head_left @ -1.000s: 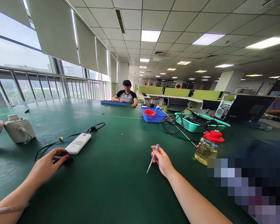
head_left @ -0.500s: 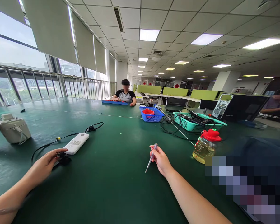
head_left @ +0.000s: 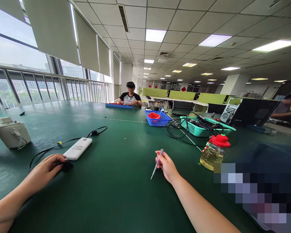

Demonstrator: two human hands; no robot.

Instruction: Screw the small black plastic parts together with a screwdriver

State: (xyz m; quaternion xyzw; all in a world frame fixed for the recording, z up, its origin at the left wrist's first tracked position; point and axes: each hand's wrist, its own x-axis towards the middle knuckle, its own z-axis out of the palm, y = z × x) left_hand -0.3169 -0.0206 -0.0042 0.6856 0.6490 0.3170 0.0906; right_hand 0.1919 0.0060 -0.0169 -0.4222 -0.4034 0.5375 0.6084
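In my right hand [head_left: 168, 166] is a slim screwdriver [head_left: 156, 168] with a clear handle, like a voltage tester. Its metal tip slants down to the left, close to the tabletop. My left hand [head_left: 48, 168] has its fingers closed on a small black object [head_left: 67, 165]; the fingers hide part of it and its kind does not show. Just beyond the fingertips lies a white power bank [head_left: 78, 149] with printed text. A black cable [head_left: 72, 139] with a yellow tag runs behind it across the green table [head_left: 116, 194].
A beige lidded container [head_left: 13, 132] stands at left. To the right is a glass jar [head_left: 212, 157] with a red lid and yellowish liquid. Farther back are a blue basket [head_left: 158, 121] and a teal basket [head_left: 196, 129] with cables. A person [head_left: 130, 95] sits across the table.
My left hand and the black object have shifted slightly left and down. My right hand keeps its place with the screwdriver. The person opposite has drawn one hand inward.
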